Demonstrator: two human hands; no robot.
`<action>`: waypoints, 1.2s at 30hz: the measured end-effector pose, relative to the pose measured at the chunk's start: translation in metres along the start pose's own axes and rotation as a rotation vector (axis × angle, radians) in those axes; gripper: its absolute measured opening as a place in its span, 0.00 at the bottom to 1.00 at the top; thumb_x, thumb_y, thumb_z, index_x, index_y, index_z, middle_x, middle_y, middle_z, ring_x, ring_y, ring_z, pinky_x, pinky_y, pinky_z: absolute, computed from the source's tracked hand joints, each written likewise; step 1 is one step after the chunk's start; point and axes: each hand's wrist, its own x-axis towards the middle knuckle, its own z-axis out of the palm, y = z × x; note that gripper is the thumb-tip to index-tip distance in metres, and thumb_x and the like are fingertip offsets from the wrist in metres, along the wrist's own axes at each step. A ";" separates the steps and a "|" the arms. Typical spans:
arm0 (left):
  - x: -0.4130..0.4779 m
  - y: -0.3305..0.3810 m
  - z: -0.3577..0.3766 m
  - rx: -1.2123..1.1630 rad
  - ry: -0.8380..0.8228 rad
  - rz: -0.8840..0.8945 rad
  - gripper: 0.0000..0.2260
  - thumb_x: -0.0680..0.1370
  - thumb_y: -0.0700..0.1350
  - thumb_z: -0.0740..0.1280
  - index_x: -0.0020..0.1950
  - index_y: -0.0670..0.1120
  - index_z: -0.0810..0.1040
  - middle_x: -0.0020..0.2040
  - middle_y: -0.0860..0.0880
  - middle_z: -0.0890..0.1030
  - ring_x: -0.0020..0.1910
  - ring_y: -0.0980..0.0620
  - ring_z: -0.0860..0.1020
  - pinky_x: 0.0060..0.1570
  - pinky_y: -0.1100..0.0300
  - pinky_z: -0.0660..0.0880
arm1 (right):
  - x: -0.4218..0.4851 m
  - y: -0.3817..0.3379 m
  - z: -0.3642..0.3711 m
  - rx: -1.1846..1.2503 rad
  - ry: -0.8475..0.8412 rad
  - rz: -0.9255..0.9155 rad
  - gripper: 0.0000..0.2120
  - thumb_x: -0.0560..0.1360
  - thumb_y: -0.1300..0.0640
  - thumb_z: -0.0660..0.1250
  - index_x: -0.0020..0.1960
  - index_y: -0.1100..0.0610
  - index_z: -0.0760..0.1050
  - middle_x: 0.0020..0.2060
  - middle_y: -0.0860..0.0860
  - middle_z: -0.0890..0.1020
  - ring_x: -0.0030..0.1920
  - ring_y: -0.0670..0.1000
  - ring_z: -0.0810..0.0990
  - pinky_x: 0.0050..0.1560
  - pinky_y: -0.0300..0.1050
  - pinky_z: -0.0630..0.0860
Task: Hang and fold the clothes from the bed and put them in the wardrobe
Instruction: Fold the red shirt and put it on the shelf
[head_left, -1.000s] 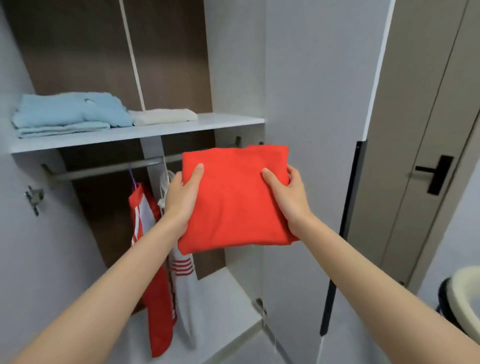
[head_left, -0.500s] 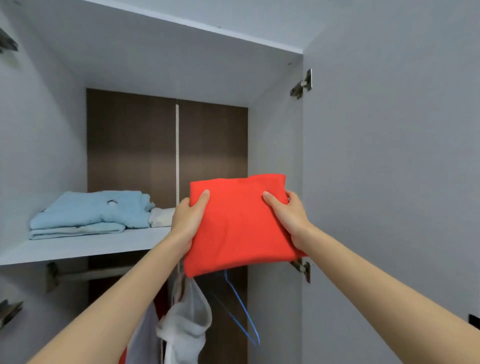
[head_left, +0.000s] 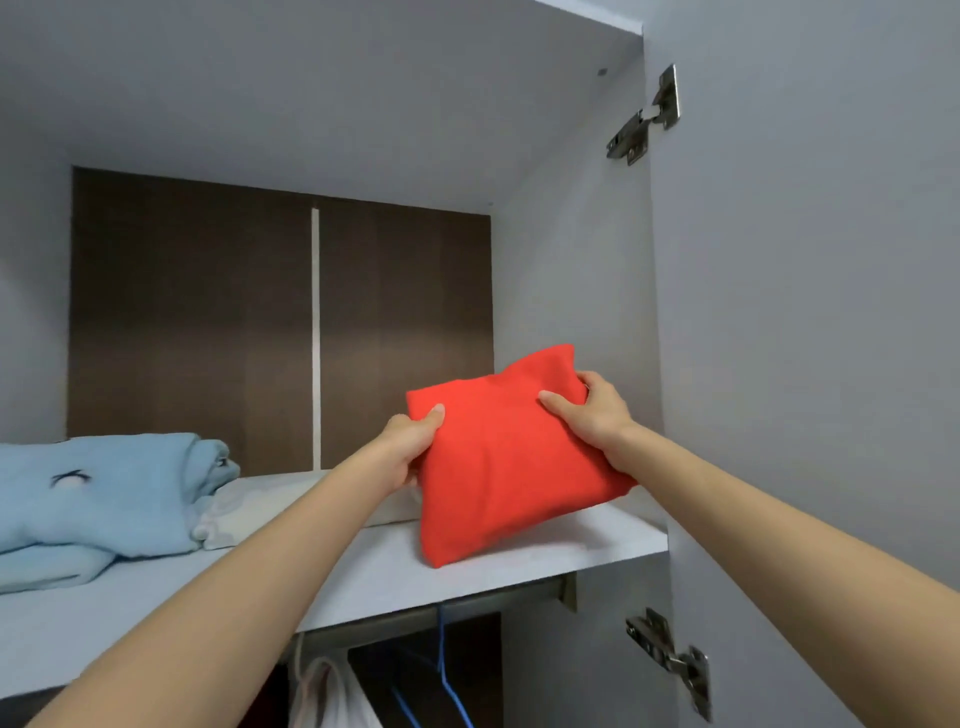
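Garment (head_left: 498, 467), red, folded, gripped at sides by left hand (head_left: 408, 444), right hand (head_left: 597, 415) fingers (head_left: 551, 401); corner on shelf (head_left: 587, 540).

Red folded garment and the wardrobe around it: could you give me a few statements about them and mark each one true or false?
1. The left hand and right hand both grip the red folded garment. True.
2. A light blue folded garment lies on the shelf, to the left. True.
3. The red folded garment lies flat and released on the shelf. False: it is tilted and held, with its lower edge at the shelf.
4. The wardrobe door is shut. False: the door stands open, with its hinges showing.
5. A blue hanger hangs below the shelf. True.
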 end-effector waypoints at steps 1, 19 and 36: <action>0.018 -0.001 0.004 0.004 -0.011 -0.021 0.21 0.81 0.53 0.61 0.67 0.39 0.70 0.61 0.41 0.78 0.51 0.46 0.77 0.51 0.52 0.74 | 0.014 0.006 0.006 -0.032 0.006 -0.004 0.32 0.73 0.44 0.70 0.72 0.53 0.65 0.65 0.53 0.75 0.65 0.55 0.73 0.66 0.49 0.68; 0.162 -0.055 0.031 1.010 -0.001 0.346 0.22 0.81 0.54 0.55 0.74 0.50 0.61 0.76 0.44 0.54 0.74 0.41 0.53 0.71 0.46 0.58 | 0.120 0.084 0.112 -0.716 -0.335 -0.137 0.23 0.81 0.44 0.55 0.74 0.50 0.62 0.71 0.56 0.68 0.71 0.57 0.66 0.70 0.54 0.64; 0.108 -0.074 0.039 1.080 -0.128 0.326 0.21 0.82 0.51 0.53 0.75 0.49 0.63 0.74 0.46 0.65 0.73 0.44 0.63 0.70 0.49 0.62 | 0.050 0.086 0.070 -0.515 -0.340 -0.059 0.17 0.80 0.56 0.59 0.68 0.55 0.72 0.67 0.51 0.75 0.68 0.51 0.71 0.66 0.38 0.63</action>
